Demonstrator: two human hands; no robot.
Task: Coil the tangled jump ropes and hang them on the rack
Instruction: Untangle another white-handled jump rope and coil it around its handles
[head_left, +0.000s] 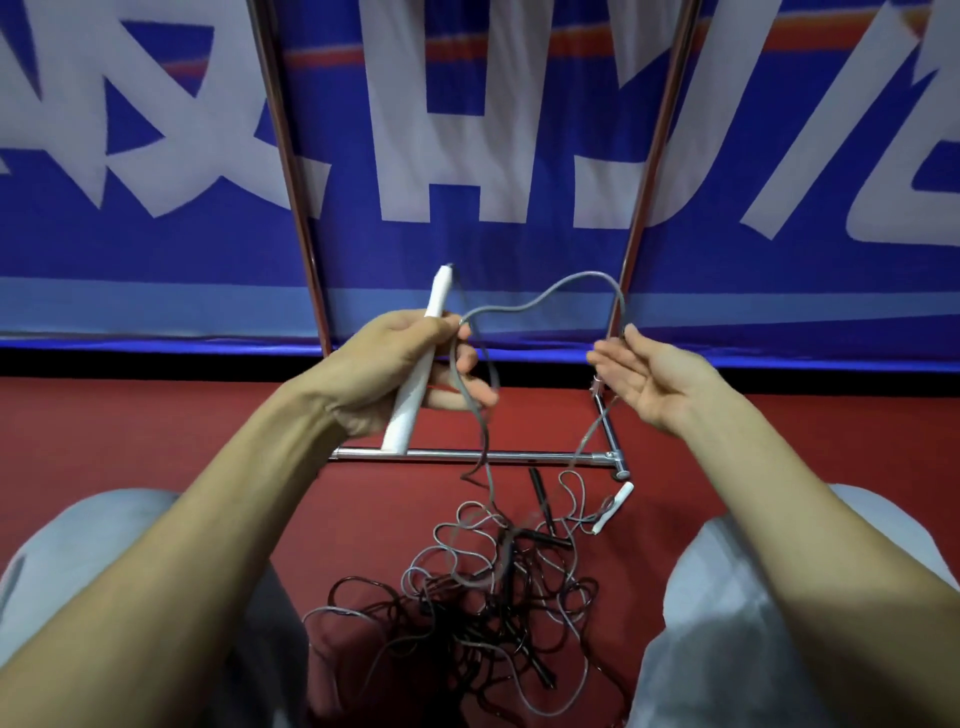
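Observation:
My left hand (410, 364) grips a white jump-rope handle (415, 384) held upright, and pinches its grey rope against it. The grey rope (566, 288) arcs to the right and runs over the fingertips of my right hand (649, 382), whose fingers are straight and palm up. From there the rope drops to a tangled heap of grey and black ropes (483, 597) on the red floor between my knees. A second white handle (613, 506) and black handles (540, 499) lie at the heap's far edge. The chrome rack (467, 456) stands just beyond the heap.
The rack's two upright chrome poles (296, 171) rise in front of a blue banner (478, 156) with large white lettering. My knees in grey trousers (104, 571) flank the heap. Red floor (156, 415) stretches left and right of the rack base.

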